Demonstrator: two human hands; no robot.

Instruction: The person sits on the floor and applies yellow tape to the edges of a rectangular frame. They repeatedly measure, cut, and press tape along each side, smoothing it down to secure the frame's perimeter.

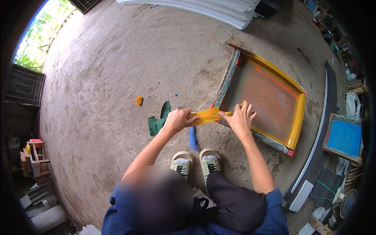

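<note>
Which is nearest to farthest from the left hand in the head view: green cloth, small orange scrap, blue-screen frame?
From the left hand:
1. Green cloth, on the floor right beside it.
2. Small orange scrap, farther out, up-left on the floor.
3. Blue-screen frame, far across at the right edge.

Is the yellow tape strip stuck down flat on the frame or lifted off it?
Lifted. The yellow tape strip stretches taut between the left hand and right hand, above the frame's near corner.
</note>
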